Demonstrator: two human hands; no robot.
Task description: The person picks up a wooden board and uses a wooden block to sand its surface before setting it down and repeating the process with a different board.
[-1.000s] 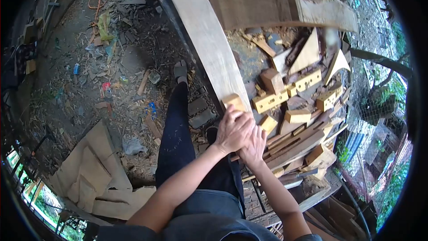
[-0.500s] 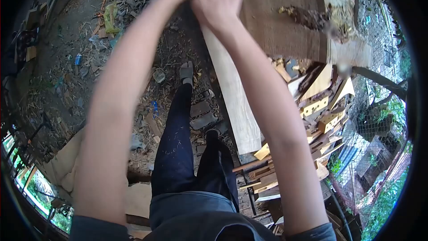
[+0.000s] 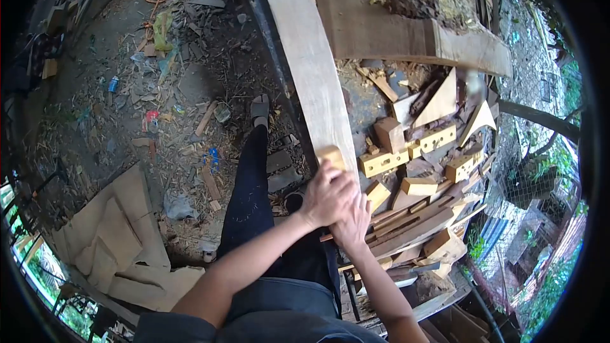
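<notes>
A long pale board [image 3: 305, 57] runs from the top of the view down toward my body. On its near end sits a small light-wood block [image 3: 330, 157], its front end showing ahead of my fingers. My left hand [image 3: 329, 195] is closed around the block from the left. Close behind it and partly overlapped, my right hand [image 3: 353, 219] is also closed at the block's rear. My fingers and palms hide most of the block, including its underside, and I cannot see whether it carries a blade or abrasive.
Right of the board lies a thick brown slab [image 3: 375, 19] with a rough, rotted hollow. Below it are wooden blocks with holes [image 3: 384, 162] and stacked offcuts [image 3: 413, 228]. Shavings and litter cover the ground at left, near cardboard sheets [image 3: 108, 228]. A wire fence [image 3: 508, 197] stands at right.
Both hands have come back together along the board, from its far end at the top of the view to the near end by my body. The wooden block now shows in their grip.
</notes>
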